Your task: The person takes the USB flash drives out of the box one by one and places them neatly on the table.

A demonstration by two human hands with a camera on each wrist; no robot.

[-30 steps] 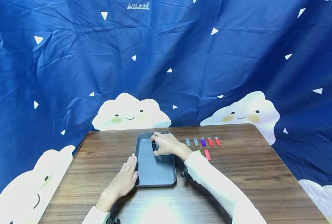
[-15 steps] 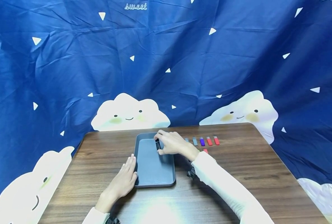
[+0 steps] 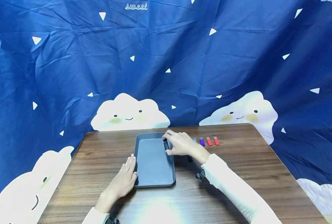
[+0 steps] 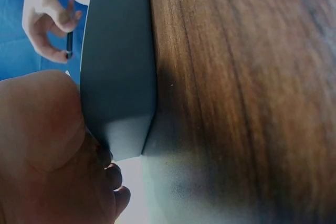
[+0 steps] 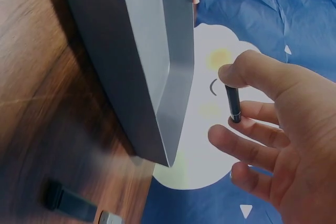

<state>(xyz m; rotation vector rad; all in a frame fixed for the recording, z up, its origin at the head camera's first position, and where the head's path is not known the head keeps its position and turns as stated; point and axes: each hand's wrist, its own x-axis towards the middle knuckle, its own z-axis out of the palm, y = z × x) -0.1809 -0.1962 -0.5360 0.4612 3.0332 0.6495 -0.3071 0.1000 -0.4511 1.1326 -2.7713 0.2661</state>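
My right hand (image 3: 181, 144) pinches a black USB stick (image 3: 166, 145) between thumb and fingertips, above the far right part of a blue-grey tray (image 3: 154, 169). In the right wrist view the stick (image 5: 232, 100) is held by its ends, with a silvery band near the lower end. The other fingers are loosely bent. My left hand (image 3: 122, 180) lies with straight fingers along the tray's left wall. The left wrist view shows its palm beside the tray wall (image 4: 121, 51).
Red USB sticks (image 3: 209, 141) and a purple one (image 3: 202, 142) lie right of the tray on the wooden table (image 3: 239, 161). A greyish one is partly hidden by the right hand. A dark stick (image 5: 76, 203) lies below the tray's corner. A blue cloth (image 3: 154, 46) hangs behind.
My right hand has moved right with the black USB stick, from over the tray's middle towards its right edge, covering more of the sticks on the table. The left hand has stayed put.
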